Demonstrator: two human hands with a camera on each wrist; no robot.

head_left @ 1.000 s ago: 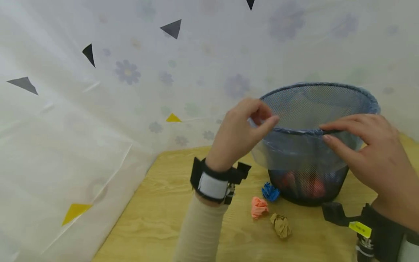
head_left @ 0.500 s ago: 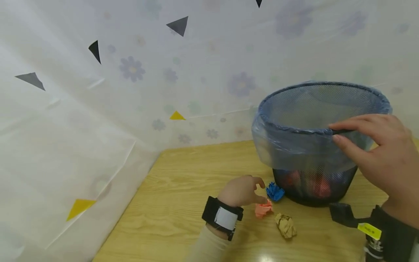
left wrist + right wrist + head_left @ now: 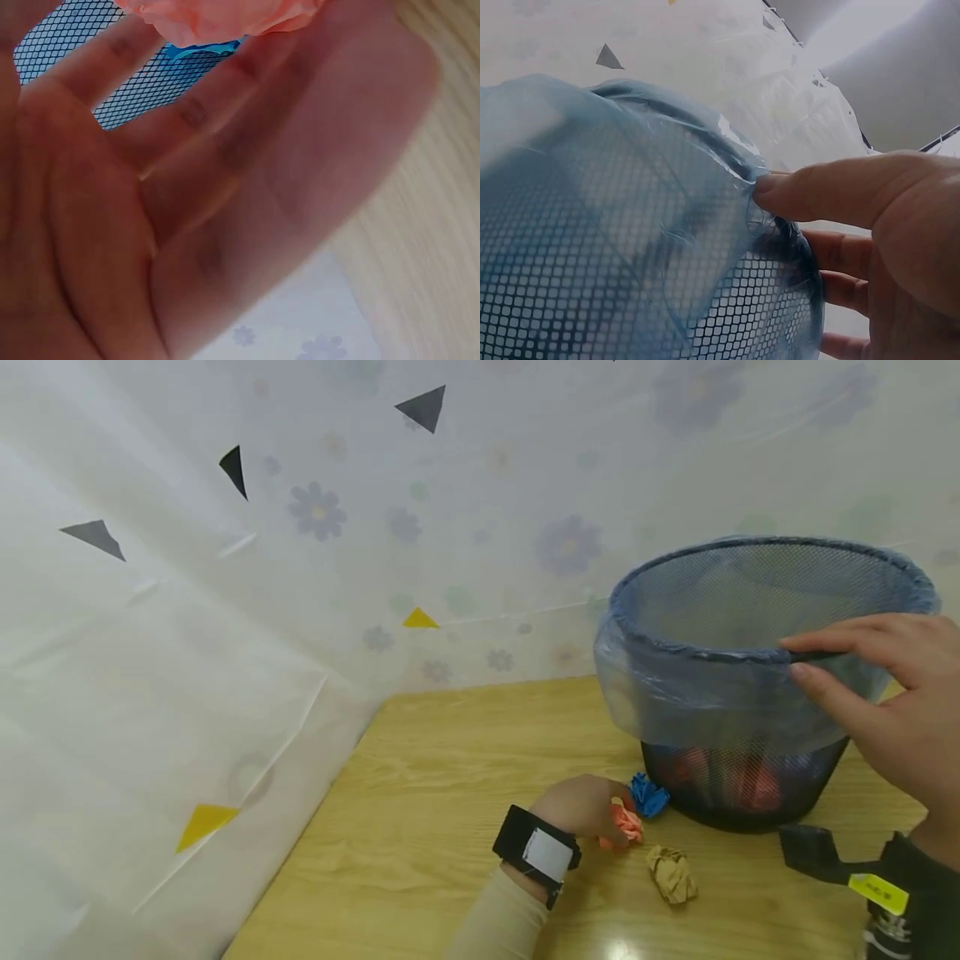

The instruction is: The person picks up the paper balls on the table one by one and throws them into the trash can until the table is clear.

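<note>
Left hand (image 3: pixel 581 806) lowered; three paper balls (image 3: pixel 671 873)

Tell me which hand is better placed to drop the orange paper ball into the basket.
Probably the left hand: its fingers already curl around the orange paper ball on the table. The right hand is occupied, pinching the rim of the mesh basket.

Bin (image 3: pixel 742 793): black metal mesh, matt. Liner (image 3: pixel 675 693): thin translucent blue plastic, wrinkled. Beside bin, crumpled paper balls: orange (image 3: pixel 626 823), blue (image 3: pixel 647 795), brown (image 3: pixel 672 872). Table (image 3: pixel 450 777): glossy wood grain.
</note>
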